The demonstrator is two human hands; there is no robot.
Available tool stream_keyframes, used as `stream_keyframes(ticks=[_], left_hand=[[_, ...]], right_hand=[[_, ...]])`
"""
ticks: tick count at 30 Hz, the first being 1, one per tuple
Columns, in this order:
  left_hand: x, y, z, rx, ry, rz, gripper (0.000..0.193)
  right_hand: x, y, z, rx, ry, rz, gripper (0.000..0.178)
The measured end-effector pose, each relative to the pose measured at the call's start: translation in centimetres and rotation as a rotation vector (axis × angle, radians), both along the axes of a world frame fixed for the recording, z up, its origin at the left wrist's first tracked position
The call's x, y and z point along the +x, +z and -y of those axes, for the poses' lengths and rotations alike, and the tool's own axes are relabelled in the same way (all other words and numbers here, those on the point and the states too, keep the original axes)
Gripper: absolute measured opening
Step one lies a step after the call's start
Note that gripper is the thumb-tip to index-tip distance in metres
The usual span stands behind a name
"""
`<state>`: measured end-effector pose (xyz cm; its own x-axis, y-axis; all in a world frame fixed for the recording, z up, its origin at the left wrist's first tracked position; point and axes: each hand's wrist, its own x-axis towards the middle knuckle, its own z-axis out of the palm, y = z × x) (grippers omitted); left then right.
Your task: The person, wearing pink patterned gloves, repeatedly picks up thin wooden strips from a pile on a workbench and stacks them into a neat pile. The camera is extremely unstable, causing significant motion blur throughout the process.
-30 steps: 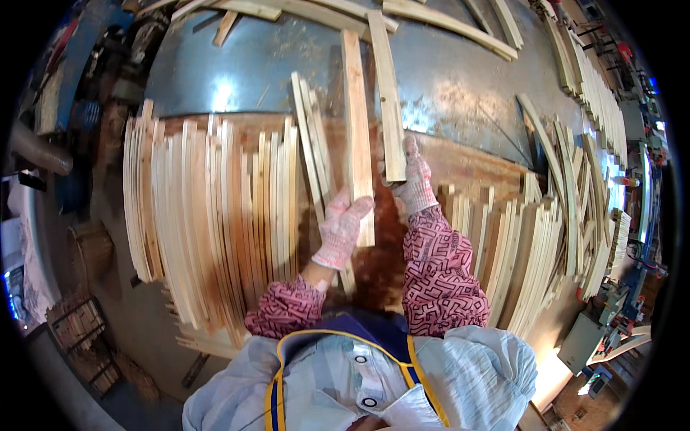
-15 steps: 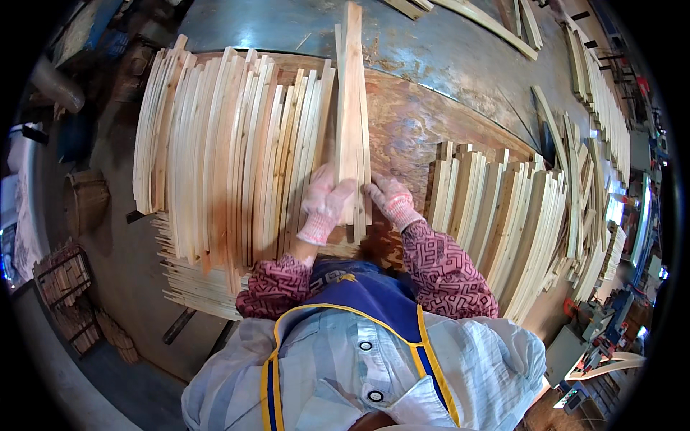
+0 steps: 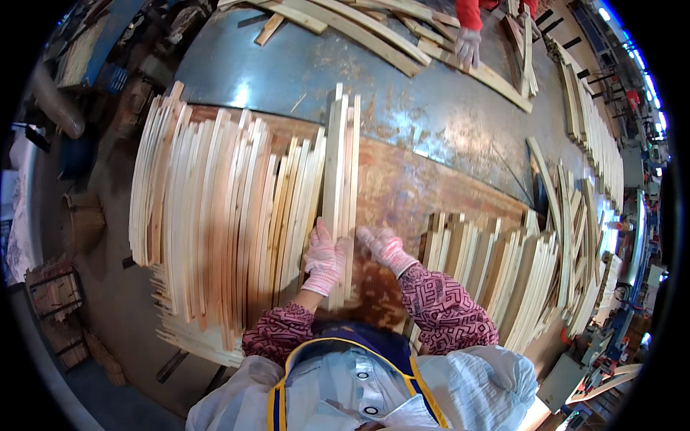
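Note:
Before me a few pale wooden strips (image 3: 335, 165) lie lengthwise on the plywood board, at the right side of a wide row of strips (image 3: 223, 208). My left hand (image 3: 325, 260), in a pale pink knit glove, rests on the near part of these strips with its fingers stretched out and thumb apart. My right hand (image 3: 385, 249), gloved alike, is just right of the strips over the plywood (image 3: 388, 179). Its fingers are slightly bent and apart, with nothing seen in them. To its right stands another row of strips (image 3: 496, 266).
A grey metal tabletop (image 3: 280, 79) spreads beyond the plywood, with loose boards (image 3: 359, 32) at the far side. There a co-worker's gloved hand (image 3: 468, 47) with a red sleeve touches a board. More strips (image 3: 564, 237) lie in a heap at the right. A basket (image 3: 85, 219) stands at left.
The strip that stuck up toward me between my hands now lies level with the others. My right hand has come away from the strips. A co-worker's hand has appeared at the far side.

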<state>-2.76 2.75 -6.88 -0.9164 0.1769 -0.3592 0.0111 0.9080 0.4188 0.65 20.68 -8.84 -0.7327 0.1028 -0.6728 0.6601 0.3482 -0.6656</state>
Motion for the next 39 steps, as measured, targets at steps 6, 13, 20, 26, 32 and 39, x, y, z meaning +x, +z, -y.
stream_keyframes(ticks=[6, 13, 20, 26, 32, 39], left_hand=[[-6.9, -1.6, -1.8, 0.456, 0.049, 0.200, 0.064], [-8.2, -0.7, -3.4, 0.462, -0.017, 0.219, 0.075], [-8.1, 0.5, -4.9, 0.023, -0.309, 0.312, 0.091], [-10.6, 8.6, -4.1, -0.023, -0.472, -0.365, 0.078], [-17.2, 24.7, 6.4, -0.606, -0.502, -1.184, 0.065], [-5.4, 26.2, 29.8, -0.038, 0.045, -0.063, 0.068]], right_hand=[[-21.1, 1.0, -16.7, 0.910, 0.002, -0.700, 0.043], [-35.7, -0.6, -24.7, 1.177, 0.077, -0.395, 0.064], [-25.5, 4.5, -24.1, -0.329, -0.330, -0.266, 0.052], [-12.1, 10.8, -15.0, -0.478, -0.383, -0.409, 0.054], [-8.6, 16.5, -9.6, -0.235, 0.226, -0.791, 0.041], [-8.2, 19.4, 1.9, -0.839, -0.335, -0.567, 0.044]])
